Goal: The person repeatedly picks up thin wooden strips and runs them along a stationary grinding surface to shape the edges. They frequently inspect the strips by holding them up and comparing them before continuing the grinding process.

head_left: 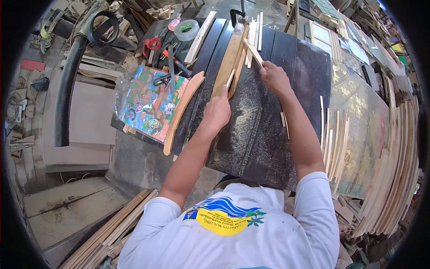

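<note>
Curved wooden piece (183, 114): lay along the patterned sheet (150, 105), near the counter's (313, 67) left edge.
Left hand (218, 110): curled at a thin strip (230, 79) beside a long board (229, 54); its grip could not be told.
Sawdust room (244, 121): spread between the forearms.
Right hand (274, 78): clamped on a wooden stick (254, 54), apart from the left.
Slats (339, 145): lined the right edge.

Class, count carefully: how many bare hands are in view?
2: the left hand at the near end of the wooden board, and the right hand farther forward to its right, gripping a pale wooden strip. No others show.
</note>
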The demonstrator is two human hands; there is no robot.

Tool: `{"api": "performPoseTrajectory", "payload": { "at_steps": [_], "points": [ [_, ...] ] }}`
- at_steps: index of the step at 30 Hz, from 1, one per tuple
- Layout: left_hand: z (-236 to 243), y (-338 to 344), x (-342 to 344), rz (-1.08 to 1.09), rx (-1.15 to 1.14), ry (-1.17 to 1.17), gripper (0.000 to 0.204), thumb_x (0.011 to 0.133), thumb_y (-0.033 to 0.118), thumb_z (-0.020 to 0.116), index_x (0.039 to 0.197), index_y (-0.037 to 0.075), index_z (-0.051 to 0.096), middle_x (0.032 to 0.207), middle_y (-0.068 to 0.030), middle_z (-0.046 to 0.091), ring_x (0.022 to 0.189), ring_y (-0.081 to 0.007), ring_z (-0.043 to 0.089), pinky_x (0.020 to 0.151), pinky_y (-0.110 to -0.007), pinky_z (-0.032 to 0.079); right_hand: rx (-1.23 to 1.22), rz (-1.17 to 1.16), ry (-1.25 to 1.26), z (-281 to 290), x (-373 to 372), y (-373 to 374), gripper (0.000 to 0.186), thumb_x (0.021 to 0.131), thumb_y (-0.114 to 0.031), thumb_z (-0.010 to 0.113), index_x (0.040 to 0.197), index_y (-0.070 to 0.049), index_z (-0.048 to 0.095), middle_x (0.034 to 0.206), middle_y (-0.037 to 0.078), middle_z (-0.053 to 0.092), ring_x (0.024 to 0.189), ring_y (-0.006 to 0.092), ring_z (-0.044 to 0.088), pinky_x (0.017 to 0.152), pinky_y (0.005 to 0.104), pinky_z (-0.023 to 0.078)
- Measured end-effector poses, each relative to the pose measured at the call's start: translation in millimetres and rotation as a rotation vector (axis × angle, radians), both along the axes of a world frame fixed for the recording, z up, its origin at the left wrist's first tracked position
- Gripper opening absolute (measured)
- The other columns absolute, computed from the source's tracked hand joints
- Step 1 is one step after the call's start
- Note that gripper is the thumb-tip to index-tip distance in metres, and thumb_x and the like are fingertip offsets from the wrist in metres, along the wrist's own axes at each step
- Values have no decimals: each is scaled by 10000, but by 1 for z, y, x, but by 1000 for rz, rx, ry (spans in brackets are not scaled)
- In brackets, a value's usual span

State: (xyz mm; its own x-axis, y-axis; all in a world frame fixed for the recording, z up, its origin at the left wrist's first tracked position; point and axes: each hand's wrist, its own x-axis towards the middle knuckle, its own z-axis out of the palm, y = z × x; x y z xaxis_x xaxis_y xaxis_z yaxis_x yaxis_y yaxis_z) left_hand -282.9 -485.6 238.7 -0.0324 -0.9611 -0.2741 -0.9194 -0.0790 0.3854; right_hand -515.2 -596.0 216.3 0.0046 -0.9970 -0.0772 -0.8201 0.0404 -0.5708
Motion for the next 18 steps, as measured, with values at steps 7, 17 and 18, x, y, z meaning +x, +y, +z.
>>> {"api": "performPoseTrajectory", "payload": {
  "at_steps": [7, 17, 18],
  "points": [
    [1, -51, -12, -13, -44, -35, 605, 986, 98, 522, 1580, 52, 419, 1139, -376, 696, 1092, -544, 680, 982, -607, 529, 14, -2, 0, -3, -9, -28, 413, 997, -351, 525, 1323, -146, 674, 1228, 244, 727, 1162, 446, 687, 1003, 556, 538],
    [37, -142, -53, -42, -358, 45, 646, 989, 112, 522, 1609, 48, 351, 1126, -357, 701, 1062, -550, 670, 960, -615, 509, 46, -151, -113, -6, -39, -15, 493, 1034, -402, 495, 1470, -190, 582, 1247, 262, 716, 1184, 472, 669, 1037, 570, 514],
    [42, -140, -55, -46, -392, 79, 649, 984, 108, 521, 1609, 49, 356, 1126, -359, 699, 1057, -552, 668, 959, -613, 507, 27, -162, -119, -7, -46, -10, 495, 1034, -404, 495, 1472, -187, 580, 1247, 265, 715, 1180, 474, 670, 1033, 571, 515]
  ]
}}
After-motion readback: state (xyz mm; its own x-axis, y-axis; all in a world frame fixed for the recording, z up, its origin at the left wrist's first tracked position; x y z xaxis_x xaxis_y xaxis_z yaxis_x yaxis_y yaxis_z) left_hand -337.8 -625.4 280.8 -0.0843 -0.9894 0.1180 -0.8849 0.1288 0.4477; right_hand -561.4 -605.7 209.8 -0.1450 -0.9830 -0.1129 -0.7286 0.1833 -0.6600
